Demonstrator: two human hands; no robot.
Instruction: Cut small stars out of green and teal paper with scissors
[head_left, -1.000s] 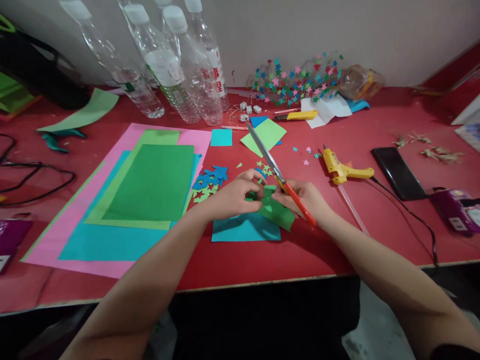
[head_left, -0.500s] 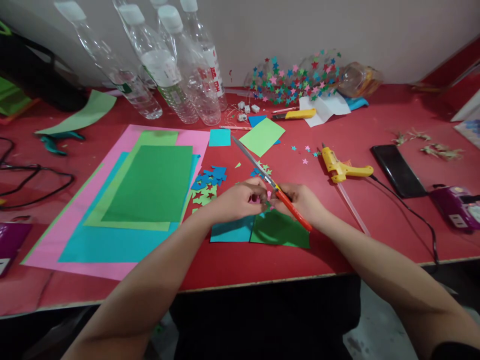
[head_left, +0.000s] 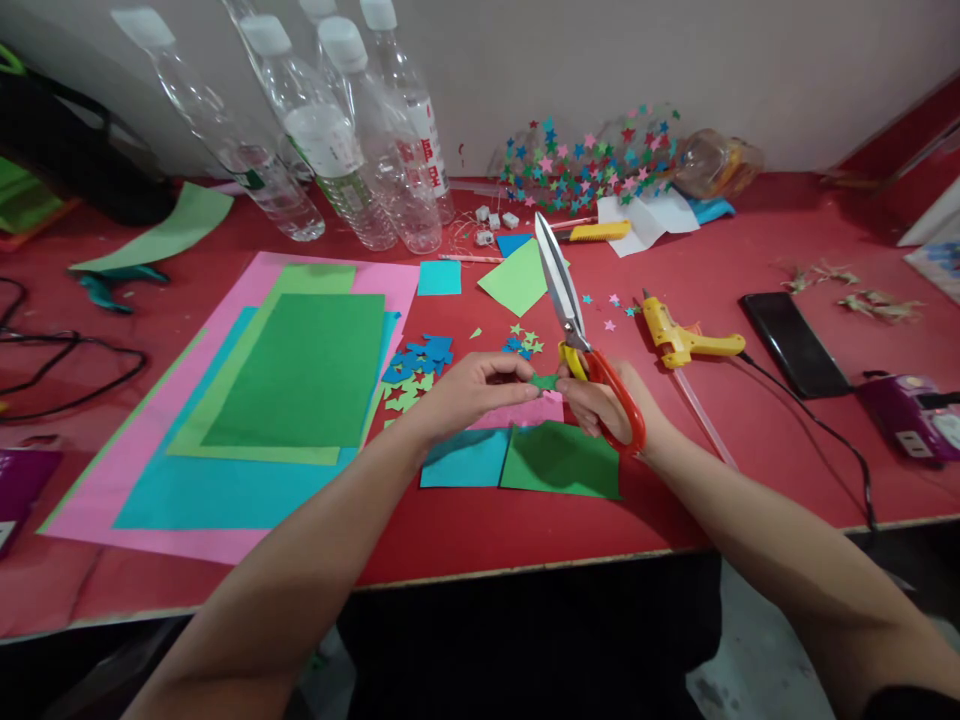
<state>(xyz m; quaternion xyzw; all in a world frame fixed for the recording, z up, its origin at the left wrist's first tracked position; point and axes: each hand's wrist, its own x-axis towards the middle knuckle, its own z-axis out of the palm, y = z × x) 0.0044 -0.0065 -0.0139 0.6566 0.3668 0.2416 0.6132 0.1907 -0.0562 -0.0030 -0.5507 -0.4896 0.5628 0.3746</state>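
My left hand (head_left: 474,392) pinches a small piece of dark green paper (head_left: 544,382) between thumb and fingertips. From the other side, the fingertips of my right hand (head_left: 611,400) meet that same piece. Scissors (head_left: 576,335) with red and yellow handles hang on my right hand, blades pointing up and away from me, nearly closed. Beneath the hands lie a pink paper (head_left: 517,412), a light blue sheet (head_left: 465,458) and a dark green sheet (head_left: 562,460). Blue paper scraps (head_left: 420,355), light green scraps (head_left: 409,392) and cut green stars (head_left: 531,340) lie close by.
Stacked coloured sheets (head_left: 292,370) cover the left. Plastic bottles (head_left: 367,130) stand at the back beside a star-covered bottle (head_left: 592,155). A utility knife (head_left: 596,231), yellow glue gun (head_left: 686,340), black phone (head_left: 795,342) and purple socket block (head_left: 911,412) lie rightward.
The scissors have swung from pointing up-left to pointing more straight away from me, and their handles spread on my right hand. The hands have parted slightly, showing the green piece between them.
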